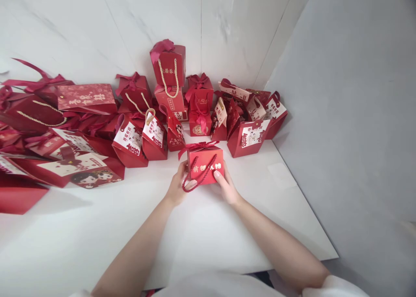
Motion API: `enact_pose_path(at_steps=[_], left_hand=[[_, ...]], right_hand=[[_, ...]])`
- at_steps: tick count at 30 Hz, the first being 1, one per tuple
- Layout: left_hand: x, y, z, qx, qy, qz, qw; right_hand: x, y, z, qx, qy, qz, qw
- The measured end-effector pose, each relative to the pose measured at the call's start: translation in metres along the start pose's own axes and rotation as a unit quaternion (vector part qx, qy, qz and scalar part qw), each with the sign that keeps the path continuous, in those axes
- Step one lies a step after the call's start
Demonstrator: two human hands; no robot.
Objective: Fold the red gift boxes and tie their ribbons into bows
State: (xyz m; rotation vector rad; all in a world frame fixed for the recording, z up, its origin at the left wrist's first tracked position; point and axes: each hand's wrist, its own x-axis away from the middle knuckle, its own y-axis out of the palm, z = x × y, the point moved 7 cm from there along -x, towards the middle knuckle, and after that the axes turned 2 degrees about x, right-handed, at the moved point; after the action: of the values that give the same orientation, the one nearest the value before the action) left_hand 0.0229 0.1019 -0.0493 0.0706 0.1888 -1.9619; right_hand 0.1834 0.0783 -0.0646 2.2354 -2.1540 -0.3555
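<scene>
Here, your left hand [177, 188] and right hand [229, 188] curl around opposite sides of a red gift box [204, 160], rope handle [187, 190] hanging in front, between the white table's [208, 240] front and back edges. Other red boxes [86, 98] crowd that back edge, thickest leftward; their contents are hidden.

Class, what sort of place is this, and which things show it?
Probably an indoor corner, perhaps of a shop or workroom: a white table beside a marble-patterned wall, bearing many red gift boxes.
</scene>
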Motion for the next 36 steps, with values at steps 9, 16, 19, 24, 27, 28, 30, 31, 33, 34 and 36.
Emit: enact_pose_path(at_steps=[9, 16, 19, 24, 27, 28, 30, 31, 33, 34, 36], left_hand=[[-0.001, -0.011, -0.003, -0.059, 0.012, 0.101, 0.993], [-0.002, -0.031, -0.021, 0.063, -0.033, 0.207, 0.976], [0.0, -0.039, -0.018, 0.097, -0.058, 0.254, 0.961], [-0.001, -0.038, -0.008, 0.08, -0.075, 0.251, 0.962], [-0.004, -0.024, -0.003, 0.12, -0.022, 0.139, 0.983], [-0.004, -0.017, -0.001, 0.132, 0.0, 0.085, 0.988], [-0.001, -0.007, 0.002, 0.114, 0.027, -0.019, 0.993], [0.001, -0.004, 0.002, 0.082, 0.028, -0.057, 0.995], [0.003, -0.002, 0.0, 0.006, 0.012, -0.094, 0.995], [0.002, -0.004, 0.0, -0.024, 0.005, -0.094, 0.995], [0.0, -0.009, 0.001, -0.058, 0.004, -0.066, 0.996]], right_hand=[[-0.004, -0.008, -0.01, 0.099, -0.047, 0.07, 0.991], [0.007, -0.008, -0.027, 0.142, -0.128, 0.094, 0.977], [0.012, -0.013, -0.027, 0.102, -0.092, 0.118, 0.983], [0.006, -0.012, -0.012, 0.098, -0.004, 0.089, 0.991], [0.001, -0.007, 0.002, 0.084, 0.06, 0.047, 0.994], [0.0, -0.006, 0.005, 0.077, 0.071, 0.043, 0.994], [-0.001, -0.007, 0.007, 0.063, 0.079, 0.048, 0.994], [-0.002, -0.008, 0.008, 0.057, 0.08, 0.053, 0.994], [-0.004, -0.011, 0.008, 0.052, 0.081, 0.055, 0.994], [-0.004, -0.012, 0.007, 0.052, 0.079, 0.051, 0.994], [-0.006, -0.014, 0.004, 0.052, 0.066, 0.043, 0.996]])
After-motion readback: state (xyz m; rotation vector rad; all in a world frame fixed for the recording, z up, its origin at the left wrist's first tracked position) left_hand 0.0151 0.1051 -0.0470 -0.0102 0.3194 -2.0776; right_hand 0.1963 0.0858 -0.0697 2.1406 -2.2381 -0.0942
